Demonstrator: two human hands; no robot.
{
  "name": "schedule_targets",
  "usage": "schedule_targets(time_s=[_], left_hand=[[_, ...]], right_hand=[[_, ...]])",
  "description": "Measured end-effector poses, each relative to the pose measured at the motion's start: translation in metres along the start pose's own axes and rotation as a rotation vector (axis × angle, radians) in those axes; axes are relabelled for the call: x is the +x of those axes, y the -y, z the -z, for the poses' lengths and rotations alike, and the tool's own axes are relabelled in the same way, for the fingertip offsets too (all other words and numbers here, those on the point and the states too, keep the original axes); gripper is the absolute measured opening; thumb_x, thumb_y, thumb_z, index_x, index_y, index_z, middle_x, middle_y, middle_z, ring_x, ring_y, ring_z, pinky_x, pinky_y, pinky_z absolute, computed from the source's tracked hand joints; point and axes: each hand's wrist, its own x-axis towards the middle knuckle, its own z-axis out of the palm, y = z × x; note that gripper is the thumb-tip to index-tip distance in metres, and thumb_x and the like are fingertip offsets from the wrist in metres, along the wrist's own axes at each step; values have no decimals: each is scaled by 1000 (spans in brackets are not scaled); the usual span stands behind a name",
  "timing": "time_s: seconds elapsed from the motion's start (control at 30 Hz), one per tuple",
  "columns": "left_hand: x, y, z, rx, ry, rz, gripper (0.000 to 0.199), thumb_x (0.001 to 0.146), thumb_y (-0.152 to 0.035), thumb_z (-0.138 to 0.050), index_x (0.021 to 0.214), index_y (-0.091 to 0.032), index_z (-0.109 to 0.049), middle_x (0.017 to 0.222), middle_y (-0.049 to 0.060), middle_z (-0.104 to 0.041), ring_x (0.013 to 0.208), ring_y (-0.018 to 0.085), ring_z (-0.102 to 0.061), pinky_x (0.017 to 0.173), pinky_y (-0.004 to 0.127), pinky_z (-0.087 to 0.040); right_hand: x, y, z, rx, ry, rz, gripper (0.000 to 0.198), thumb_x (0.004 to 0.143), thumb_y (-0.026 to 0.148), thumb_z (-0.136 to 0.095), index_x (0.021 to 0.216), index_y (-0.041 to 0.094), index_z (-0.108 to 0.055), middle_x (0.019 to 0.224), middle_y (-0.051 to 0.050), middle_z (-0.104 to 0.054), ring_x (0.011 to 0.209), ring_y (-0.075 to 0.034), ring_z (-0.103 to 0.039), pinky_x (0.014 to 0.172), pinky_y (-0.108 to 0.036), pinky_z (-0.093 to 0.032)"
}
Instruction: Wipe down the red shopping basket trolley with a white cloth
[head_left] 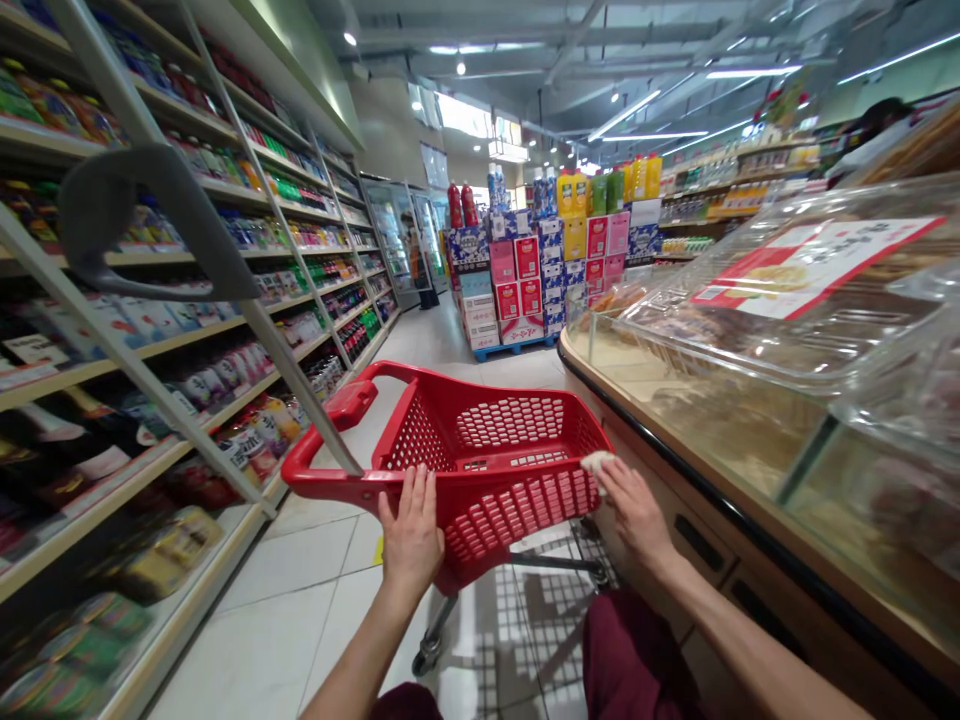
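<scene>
In front of me stands a red plastic shopping cart [510, 520] with perforated sides, turned sideways to me. My left hand [412, 525] lies flat on its near rim towards the handle end, fingers stretched out and nothing held. At the other end of that rim, my right hand [634, 505] presses a small white cloth [598, 461] against the corner of the cart; most of the cloth is hidden under the fingers. A grey pole with a looped grip [169, 225] rises slantwise from the handle end. The basket looks bare inside.
Shelves of drinks and packaged goods [225, 280] line the left. Close on my right runs a display counter [660, 430] bearing clear plastic food boxes [795, 280]. Ahead, stacked drink cartons [517, 290] sit on a blue pallet. Another person [415, 260] stands far off by glass doors.
</scene>
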Motion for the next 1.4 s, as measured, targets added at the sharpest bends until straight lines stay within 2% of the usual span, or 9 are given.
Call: schedule_targets(time_s=[0.07, 0.23, 0.43, 0.57, 0.7, 0.77, 0.97, 1.2, 1.4], left_hand=[[0, -1, 0, -2, -4, 14, 65, 67, -12, -39, 131, -10, -29, 139, 11, -29, 129, 24, -23, 105, 54, -5], [0, 0, 3, 1, 8, 6, 66, 65, -11, -39, 131, -12, -31, 138, 10, -30, 129, 24, -24, 105, 54, -7], [-1, -1, 5, 1, 10, 22, 67, 64, -14, -42, 131, -12, -31, 138, 10, -31, 130, 25, -22, 105, 53, -10], [-1, -1, 4, 0, 0, 21, 67, 65, -14, -43, 130, -13, -32, 137, 10, -32, 129, 25, -22, 105, 52, -11], [-2, 2, 5, 14, 19, 6, 65, 66, -15, -42, 130, -14, -33, 138, 8, -31, 129, 23, -23, 105, 52, -11], [-3, 2, 7, 20, 24, 7, 65, 66, -16, -42, 130, -14, -33, 138, 8, -31, 130, 24, -22, 105, 52, -11], [-3, -4, 9, -16, 40, 18, 67, 64, -16, -42, 131, -12, -32, 139, 10, -29, 130, 25, -20, 105, 51, -11], [-4, -3, 12, -14, 44, 6, 67, 64, -14, -40, 131, -12, -32, 139, 9, -29, 130, 24, -21, 106, 51, -10], [-7, -5, 14, -37, 85, -2, 67, 66, -16, -40, 132, -10, -28, 141, 9, -23, 131, 24, -17, 105, 52, -9]], right_hand=[[9, -3, 3, -22, -56, -49, 51, 75, 6, -32, 122, 17, -48, 129, -9, -46, 125, -20, -31, 99, -43, -28], [-19, -14, -13, -18, 201, -75, 43, 72, 9, -34, 100, 21, -64, 106, -8, -63, 105, -22, -53, 84, -39, -43], [31, -17, 1, 17, -122, -147, 46, 77, 12, -34, 119, 20, -52, 125, -7, -50, 120, -22, -39, 97, -42, -33], [65, 45, -21, 105, -85, -115, 47, 74, 6, -34, 113, 16, -57, 113, -11, -59, 110, -22, -49, 93, -41, -39], [65, 109, -42, 216, -16, 222, 52, 74, 0, -32, 118, 18, -52, 122, -6, -53, 120, -19, -40, 97, -41, -35], [62, 102, -39, 199, 6, 245, 55, 74, -2, -30, 120, 21, -50, 124, -5, -52, 122, -18, -37, 97, -43, -34], [60, 39, -27, 45, -52, -118, 49, 75, 1, -33, 116, 19, -54, 117, -10, -56, 116, -22, -43, 92, -45, -38], [70, 133, -41, 246, -48, 308, 48, 79, 3, -33, 122, 20, -48, 125, -6, -51, 121, -18, -37, 96, -40, -37], [71, 75, -36, 87, 11, -66, 43, 79, 5, -33, 114, 14, -56, 116, -13, -56, 115, -25, -45, 92, -45, -39]])
